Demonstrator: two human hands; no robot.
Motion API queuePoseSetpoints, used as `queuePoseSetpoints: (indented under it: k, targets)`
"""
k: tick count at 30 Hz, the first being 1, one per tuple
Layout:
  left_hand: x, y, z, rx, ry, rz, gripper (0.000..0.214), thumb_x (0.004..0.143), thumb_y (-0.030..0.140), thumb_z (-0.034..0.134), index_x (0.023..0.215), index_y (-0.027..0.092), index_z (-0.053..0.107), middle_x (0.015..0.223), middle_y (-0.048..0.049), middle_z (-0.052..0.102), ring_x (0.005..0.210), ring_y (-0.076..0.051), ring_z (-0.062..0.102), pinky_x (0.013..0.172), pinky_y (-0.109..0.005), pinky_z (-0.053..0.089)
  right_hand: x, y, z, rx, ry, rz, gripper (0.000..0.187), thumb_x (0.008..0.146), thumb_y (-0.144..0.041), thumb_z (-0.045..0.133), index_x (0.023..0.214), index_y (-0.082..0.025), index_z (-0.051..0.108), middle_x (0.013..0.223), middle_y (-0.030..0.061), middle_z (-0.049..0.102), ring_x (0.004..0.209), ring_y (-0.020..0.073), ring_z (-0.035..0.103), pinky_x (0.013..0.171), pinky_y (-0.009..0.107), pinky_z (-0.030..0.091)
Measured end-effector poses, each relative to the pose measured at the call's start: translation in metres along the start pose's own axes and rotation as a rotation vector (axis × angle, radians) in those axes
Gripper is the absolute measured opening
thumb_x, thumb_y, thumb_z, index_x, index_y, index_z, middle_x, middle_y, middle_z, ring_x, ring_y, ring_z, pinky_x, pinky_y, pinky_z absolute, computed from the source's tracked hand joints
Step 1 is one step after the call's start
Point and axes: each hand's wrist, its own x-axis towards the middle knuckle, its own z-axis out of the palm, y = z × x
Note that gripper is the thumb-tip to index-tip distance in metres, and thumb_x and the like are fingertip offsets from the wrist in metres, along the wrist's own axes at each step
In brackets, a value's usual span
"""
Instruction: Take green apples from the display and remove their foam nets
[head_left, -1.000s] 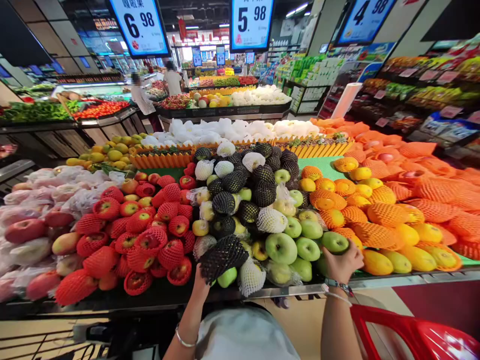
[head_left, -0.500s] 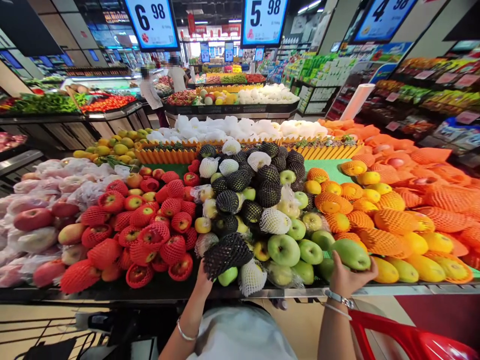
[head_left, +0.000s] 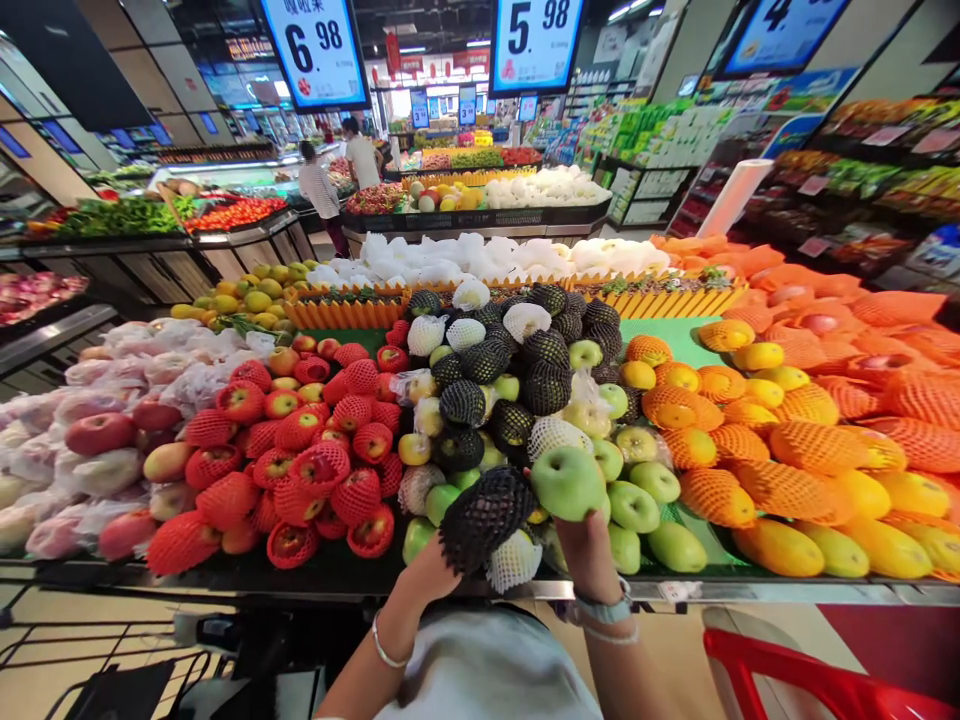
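My left hand (head_left: 435, 568) holds a black foam net sleeve (head_left: 487, 515), which covers most of the fingers; whether anything is inside the sleeve I cannot tell. Just to the right, my right hand (head_left: 589, 560) grips a green apple (head_left: 568, 483) from below, close to the sleeve's open-looking end. Beneath the hands lies a white foam net (head_left: 515, 560). More loose green apples (head_left: 634, 507) sit right of my right hand. Behind both hands are fruits in black foam nets (head_left: 511, 428).
Red-netted apples (head_left: 289, 470) are heaped on the left, orange-netted mangoes (head_left: 787, 480) on the right. A metal edge (head_left: 705, 590) runs along the stand's front. A red plastic chair (head_left: 757, 660) stands at lower right, a wire cart (head_left: 97, 650) at lower left. Two people are in the background.
My right hand has moved left, from beside the mangoes to near the black sleeve, with the green apple in it. My left hand and the sleeve have shifted slightly right.
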Motion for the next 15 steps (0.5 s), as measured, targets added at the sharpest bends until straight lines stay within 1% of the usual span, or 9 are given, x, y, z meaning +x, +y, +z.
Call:
queuePoseSetpoints:
  k: [1, 3, 5, 9, 12, 15]
  targets:
    - [0.001, 0.003, -0.004, 0.055, -0.042, 0.017, 0.048, 0.084, 0.009, 0.039, 0.124, 0.019, 0.063, 0.11, -0.005, 0.075, 0.102, -0.018, 0.068, 0.094, -0.031, 0.05, -0.001, 0.003, 0.002, 0.001, 0.006, 0.023, 0.064, 0.07, -0.068, 0.066, 0.122, -0.032, 0.056, 0.126, 0.0058, 0.063, 0.118, 0.0271, 0.059, 0.106, 0.048, 0.044]
    - [0.005, 0.01, -0.014, 0.072, -0.089, 0.028, 0.05, 0.086, 0.008, 0.037, 0.131, 0.018, 0.058, 0.115, -0.0056, 0.073, 0.103, -0.018, 0.067, 0.097, -0.031, 0.048, -0.001, 0.007, 0.006, -0.001, 0.009, 0.051, 0.058, 0.072, -0.067, 0.065, 0.118, -0.033, 0.059, 0.121, 0.0047, 0.066, 0.117, 0.0251, 0.06, 0.107, 0.044, 0.044]
    - [0.008, 0.016, -0.025, 0.072, -0.094, 0.052, 0.05, 0.089, 0.011, 0.036, 0.136, 0.018, 0.052, 0.121, -0.0057, 0.07, 0.105, -0.018, 0.066, 0.1, -0.031, 0.046, -0.002, 0.008, 0.008, -0.026, 0.013, 0.07, 0.057, 0.072, -0.065, 0.067, 0.119, -0.033, 0.059, 0.117, 0.0035, 0.068, 0.115, 0.0237, 0.061, 0.106, 0.041, 0.045]
    - [0.013, 0.024, -0.041, 0.03, -0.048, 0.112, 0.049, 0.093, 0.016, 0.037, 0.141, 0.02, 0.045, 0.128, -0.0047, 0.066, 0.112, -0.016, 0.062, 0.102, -0.03, 0.045, -0.002, 0.009, 0.007, -0.118, 0.03, 0.106, 0.067, 0.071, -0.066, 0.067, 0.126, -0.029, 0.055, 0.115, 0.0041, 0.068, 0.114, 0.0239, 0.061, 0.103, 0.041, 0.047]
    - [0.015, 0.025, -0.045, 0.016, -0.011, 0.121, 0.048, 0.093, 0.016, 0.038, 0.141, 0.021, 0.045, 0.13, -0.0038, 0.065, 0.116, -0.016, 0.06, 0.102, -0.029, 0.045, -0.001, 0.011, 0.001, -0.198, 0.022, 0.116, 0.073, 0.07, -0.067, 0.067, 0.129, -0.026, 0.052, 0.122, 0.007, 0.065, 0.121, 0.027, 0.056, 0.107, 0.044, 0.044]
    - [0.015, 0.023, -0.043, 0.045, -0.02, 0.102, 0.047, 0.093, 0.016, 0.039, 0.139, 0.021, 0.048, 0.127, -0.0052, 0.067, 0.11, -0.017, 0.063, 0.1, -0.03, 0.047, 0.001, 0.011, -0.004, -0.308, -0.083, 0.076, 0.078, 0.071, -0.061, 0.07, 0.135, -0.025, 0.045, 0.139, 0.0081, 0.053, 0.131, 0.0283, 0.047, 0.113, 0.044, 0.036]
